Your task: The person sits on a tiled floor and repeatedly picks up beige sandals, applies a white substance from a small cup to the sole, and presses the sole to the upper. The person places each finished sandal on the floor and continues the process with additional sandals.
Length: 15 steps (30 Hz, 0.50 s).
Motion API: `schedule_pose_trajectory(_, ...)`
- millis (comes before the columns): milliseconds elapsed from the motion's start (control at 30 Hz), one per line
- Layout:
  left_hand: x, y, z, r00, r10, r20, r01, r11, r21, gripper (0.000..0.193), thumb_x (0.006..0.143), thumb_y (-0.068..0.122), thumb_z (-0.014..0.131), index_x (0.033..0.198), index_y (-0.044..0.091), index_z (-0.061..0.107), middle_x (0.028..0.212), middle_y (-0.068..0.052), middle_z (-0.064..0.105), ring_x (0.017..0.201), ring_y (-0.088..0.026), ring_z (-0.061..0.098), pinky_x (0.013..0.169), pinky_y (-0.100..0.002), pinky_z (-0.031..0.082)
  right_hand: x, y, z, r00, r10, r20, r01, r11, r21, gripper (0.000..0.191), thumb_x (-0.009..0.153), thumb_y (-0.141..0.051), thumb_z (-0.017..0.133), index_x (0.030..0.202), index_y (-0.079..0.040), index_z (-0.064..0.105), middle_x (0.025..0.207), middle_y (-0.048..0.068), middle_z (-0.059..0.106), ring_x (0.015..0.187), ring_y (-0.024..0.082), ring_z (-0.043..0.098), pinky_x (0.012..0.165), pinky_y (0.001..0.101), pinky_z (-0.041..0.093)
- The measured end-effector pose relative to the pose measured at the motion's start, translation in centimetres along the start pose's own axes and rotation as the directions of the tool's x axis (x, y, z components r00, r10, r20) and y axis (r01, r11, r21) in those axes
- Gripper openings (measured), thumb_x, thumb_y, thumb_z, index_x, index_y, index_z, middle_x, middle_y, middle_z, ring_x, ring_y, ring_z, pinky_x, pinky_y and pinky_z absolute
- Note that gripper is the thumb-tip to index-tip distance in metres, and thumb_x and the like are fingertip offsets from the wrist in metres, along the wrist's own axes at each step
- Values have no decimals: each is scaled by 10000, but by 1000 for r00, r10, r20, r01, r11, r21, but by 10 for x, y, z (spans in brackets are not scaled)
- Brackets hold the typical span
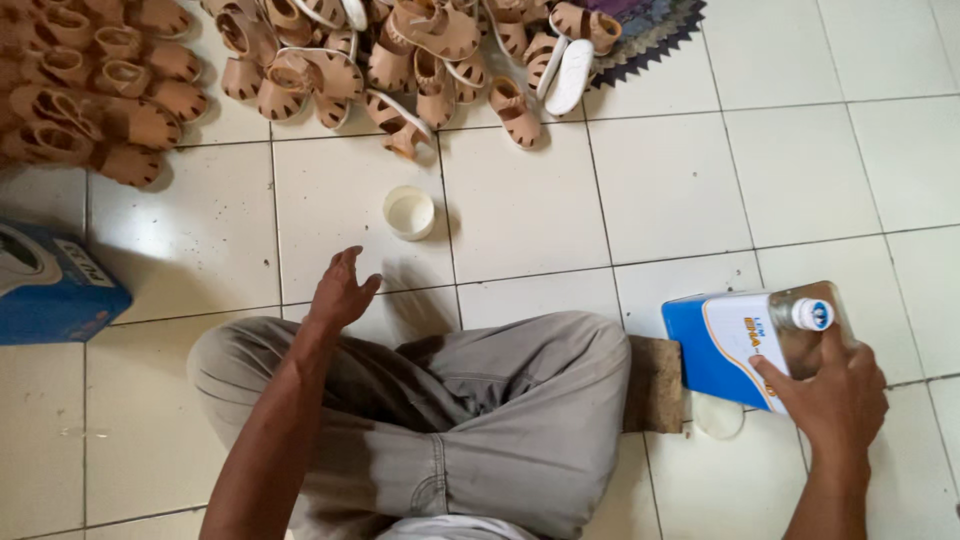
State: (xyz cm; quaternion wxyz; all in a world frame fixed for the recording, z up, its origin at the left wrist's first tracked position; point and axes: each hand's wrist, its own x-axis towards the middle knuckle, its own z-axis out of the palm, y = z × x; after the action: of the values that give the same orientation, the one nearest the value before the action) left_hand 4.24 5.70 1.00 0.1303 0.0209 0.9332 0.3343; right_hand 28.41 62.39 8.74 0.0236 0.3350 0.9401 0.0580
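My right hand (835, 400) grips a rectangular blue and white metal can (735, 345) with a white screw cap, held low over the tiled floor at the right. My left hand (340, 290) hovers open above the floor just beyond my left knee, fingers spread, holding nothing. A small round white lid or cup (409, 213) lies on the tiles a short way in front of that hand. I sit cross-legged in grey trousers (480, 410).
A heap of tan leather sandals (330, 60) covers the floor at the top, with more stacked at the top left (90, 90). A blue box (50, 285) sits at the left. A brown block (655, 385) and a clear round lid (718, 417) lie by my right knee.
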Motion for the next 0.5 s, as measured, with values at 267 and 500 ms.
schedule_pose_trajectory(267, -15, -66, -18, 997, 78, 10, -76, 984, -163, 666, 908, 307, 723, 1443, 16, 453, 1461, -254, 484, 1277, -430, 539, 1048, -475, 474, -31, -22, -7, 1000, -15, -9, 16, 988, 153, 906, 670, -588, 838, 1346, -46, 574, 1165, 248, 689, 1034, 421, 722, 884, 545, 610)
schedule_pose_trajectory(500, 5, -89, -26, 997, 48, -58, -59, 977, -204, 645, 924, 314, 686, 1448, 15, 459, 1455, -240, 504, 1275, -426, 567, 1048, -491, 491, -34, -62, -15, 965, 241, 105, -209, 945, -250, 1066, 573, -545, 983, 1385, 33, 604, 1234, 345, 631, 1108, 507, 664, 836, 604, 589)
